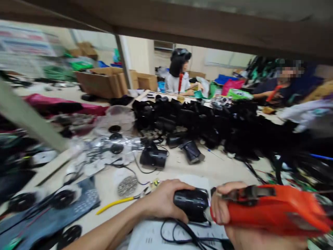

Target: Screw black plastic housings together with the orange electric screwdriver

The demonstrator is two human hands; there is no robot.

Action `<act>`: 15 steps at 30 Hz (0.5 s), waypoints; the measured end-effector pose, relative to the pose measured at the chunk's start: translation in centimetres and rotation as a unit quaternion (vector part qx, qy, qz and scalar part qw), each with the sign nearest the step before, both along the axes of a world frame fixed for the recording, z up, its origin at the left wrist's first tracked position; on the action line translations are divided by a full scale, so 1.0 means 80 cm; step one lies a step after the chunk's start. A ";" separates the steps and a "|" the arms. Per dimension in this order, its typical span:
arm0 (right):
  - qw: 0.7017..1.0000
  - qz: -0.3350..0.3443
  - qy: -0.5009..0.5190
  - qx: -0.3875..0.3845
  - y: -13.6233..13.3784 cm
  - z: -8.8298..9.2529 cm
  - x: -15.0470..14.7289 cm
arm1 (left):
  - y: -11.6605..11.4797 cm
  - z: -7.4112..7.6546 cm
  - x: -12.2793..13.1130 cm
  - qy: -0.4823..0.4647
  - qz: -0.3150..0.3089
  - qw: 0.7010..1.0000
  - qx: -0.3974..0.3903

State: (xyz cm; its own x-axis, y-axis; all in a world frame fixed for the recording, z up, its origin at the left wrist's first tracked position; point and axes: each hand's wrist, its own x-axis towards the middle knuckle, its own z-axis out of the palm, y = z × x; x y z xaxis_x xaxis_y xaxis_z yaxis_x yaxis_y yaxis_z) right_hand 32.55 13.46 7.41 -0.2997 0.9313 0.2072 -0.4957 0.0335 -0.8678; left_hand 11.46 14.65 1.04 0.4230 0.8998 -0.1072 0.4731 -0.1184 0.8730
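My left hand (pixel 166 199) is wrapped round a glossy black cylindrical housing (pixel 191 205), which lies on its side. My right hand (pixel 222 205) grips a red power screwdriver (pixel 270 210), its front end meeting the housing's right end; the tip is blurred. Black cable (pixel 189 231) loops below the housing over a white printed sheet (pixel 145 232). Left of my left hand lie yellow-handled pliers (pixel 114 205) and a heap of small metal screws (pixel 127 185). Two similar black housings, one upright-looking (pixel 192 151) and one on its side (pixel 154 158), sit just beyond.
A shelf (pixel 208 24) spans overhead, with a slanting post (pixel 31 118) at left. A large pile of black parts (pixel 197 118) stretches across the back and right. Clear plastic bags (pixel 117 116) and a cardboard box (pixel 100 83) stand left. Two people (pixel 177 81) work beyond.
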 end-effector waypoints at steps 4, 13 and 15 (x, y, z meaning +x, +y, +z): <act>0.993 -0.085 0.034 0.071 0.025 0.016 -0.011 | -0.008 0.010 0.003 0.019 0.045 0.998 -0.035; 0.997 -0.068 -0.044 0.009 0.052 -0.003 -0.050 | -0.013 0.001 0.007 0.012 0.064 0.996 -0.055; 0.996 -0.059 -0.060 -0.012 0.056 -0.007 -0.050 | -0.014 0.000 0.007 0.004 0.070 0.995 -0.065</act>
